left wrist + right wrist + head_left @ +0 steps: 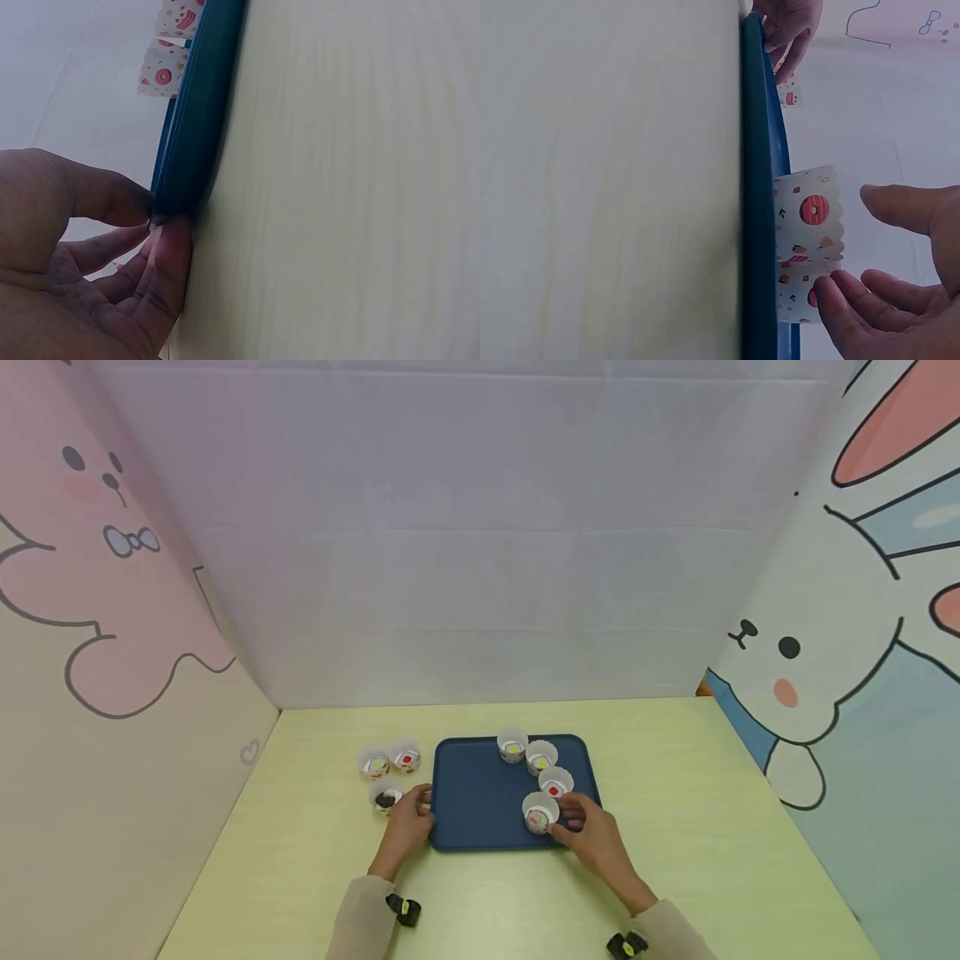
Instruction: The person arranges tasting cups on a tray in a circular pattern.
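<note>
Your L hand (408,822) pinches the left edge of the smooth blue tray (478,793); your R hand (597,837), unclenched, is beside the front scalloped paper cup (541,811) on its right half. L of tray: a round cup (378,788) w/ dark bits (385,800).

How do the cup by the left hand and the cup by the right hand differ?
Place: left-hand cup stands on the table, left of the tray; right-hand cup stands on the tray.
Contents: left-hand cup has dark contents; right-hand cup has pale, pinkish contents.
Shared: both upright, white inside.
</note>
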`<state>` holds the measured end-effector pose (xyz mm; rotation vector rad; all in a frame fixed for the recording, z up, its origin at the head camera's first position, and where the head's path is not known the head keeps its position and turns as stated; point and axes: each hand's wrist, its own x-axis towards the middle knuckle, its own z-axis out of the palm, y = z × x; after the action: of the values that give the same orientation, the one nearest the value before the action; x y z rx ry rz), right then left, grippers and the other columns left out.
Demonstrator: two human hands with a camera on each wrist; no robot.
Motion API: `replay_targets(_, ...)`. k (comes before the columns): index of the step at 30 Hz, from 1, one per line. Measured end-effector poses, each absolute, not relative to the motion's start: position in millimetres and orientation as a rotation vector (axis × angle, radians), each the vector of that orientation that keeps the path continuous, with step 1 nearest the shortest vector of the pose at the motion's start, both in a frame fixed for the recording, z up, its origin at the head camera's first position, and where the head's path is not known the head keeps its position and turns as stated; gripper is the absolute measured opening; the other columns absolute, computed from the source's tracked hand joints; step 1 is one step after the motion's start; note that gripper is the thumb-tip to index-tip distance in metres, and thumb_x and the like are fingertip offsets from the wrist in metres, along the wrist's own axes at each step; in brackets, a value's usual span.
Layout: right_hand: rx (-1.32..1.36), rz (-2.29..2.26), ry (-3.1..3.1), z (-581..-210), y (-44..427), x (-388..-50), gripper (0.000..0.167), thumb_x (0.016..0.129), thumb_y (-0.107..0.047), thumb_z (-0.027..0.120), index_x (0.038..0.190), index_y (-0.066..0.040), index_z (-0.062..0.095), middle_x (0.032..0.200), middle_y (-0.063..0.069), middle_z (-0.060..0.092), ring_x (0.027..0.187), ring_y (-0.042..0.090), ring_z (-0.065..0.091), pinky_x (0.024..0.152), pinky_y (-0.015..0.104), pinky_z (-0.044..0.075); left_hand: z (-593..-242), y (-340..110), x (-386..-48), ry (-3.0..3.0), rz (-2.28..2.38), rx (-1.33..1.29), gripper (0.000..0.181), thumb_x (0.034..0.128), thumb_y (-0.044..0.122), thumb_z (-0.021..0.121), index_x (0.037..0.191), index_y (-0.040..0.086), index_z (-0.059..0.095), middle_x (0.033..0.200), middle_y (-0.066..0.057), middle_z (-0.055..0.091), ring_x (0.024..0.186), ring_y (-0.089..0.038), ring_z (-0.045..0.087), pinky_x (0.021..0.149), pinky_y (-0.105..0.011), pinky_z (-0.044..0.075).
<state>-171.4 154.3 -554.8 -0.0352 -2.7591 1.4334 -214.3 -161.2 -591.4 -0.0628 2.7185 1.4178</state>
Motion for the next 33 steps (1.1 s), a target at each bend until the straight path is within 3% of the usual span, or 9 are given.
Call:
replay_targets(7,0.000,1.437,-2.730,-540.5,159.0,-172.9,0.051,0.079,-0.010,0.080,0.124,-0.001,0.061,0.114,0.013,0.070,0.104,0.025,0.067,0.090,0.036,0.054,-592.0,-160.9,-214.2,2.718,1.418,-0.069,0.050,0.0844,-0.001,0.057,0.135,0.001,0.055,0.113,-0.014,0.065,0.092,-0.020,0.062,0.075,-0.037,0.051)
replay_targets(26,0.070,1.591,-2.618,-525.6,191.0,-187.7,0.054,0.086,-0.015,0.075,0.133,-0.005,0.052,0.129,0.018,0.062,0.117,0.033,0.062,0.097,0.041,0.051,-591.2,-160.9,-214.1,2.717,1.428,-0.063,0.050,0.0836,-0.001,0.058,0.134,0.001,0.055,0.112,-0.014,0.065,0.091,-0.020,0.061,0.074,-0.034,0.050)
replay_targets(29,0.063,1.689,-2.583,-524.7,198.4,-189.5,0.054,0.088,-0.016,0.073,0.135,-0.005,0.050,0.133,0.020,0.059,0.121,0.035,0.060,0.098,0.033,0.051,-591.0,-160.8,-214.3,2.718,1.433,-0.066,0.050,0.0834,-0.002,0.058,0.134,0.001,0.055,0.112,-0.014,0.065,0.090,-0.019,0.061,0.074,-0.034,0.050)
replay_targets(33,-0.011,1.801,-2.551,-527.2,207.7,-193.9,0.054,0.090,-0.017,0.070,0.138,-0.006,0.048,0.138,0.020,0.055,0.125,0.035,0.056,0.091,0.015,0.049,-591.3,-161.0,-215.5,2.727,1.439,-0.064,0.050,0.0827,-0.002,0.058,0.133,0.001,0.056,0.111,-0.014,0.065,0.090,-0.019,0.061,0.074,-0.034,0.049)
